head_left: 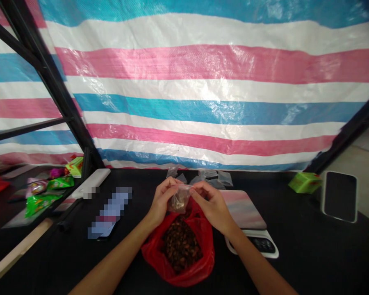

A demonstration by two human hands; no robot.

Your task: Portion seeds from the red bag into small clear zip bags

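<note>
A small clear plastic bag (pixel 180 200) hangs between my two hands, with some brownish contents low inside it. My left hand (pixel 163 198) pinches its upper left corner. At the upper right corner, the fingers of my right hand (pixel 210 203) are closed on the same bag. Just below stands a red plastic bag (pixel 184 280), its mouth spread wide. Dark brown dried pieces (pixel 181 246) fill it; I cannot tell their exact kind. Behind my hands, several small clear bags (pixel 224 178) lie flat on the black table (pixel 135 262).
Right of my hands lie a pinkish flat case (pixel 244 209) and a white-edged device (pixel 264 243). A phone (pixel 110 215) is on the left. Green packets (pixel 43 203) sit farther left, past a black metal frame (pixel 89 159). A green box (pixel 304 182) and framed dark panel (pixel 340 196) stand right.
</note>
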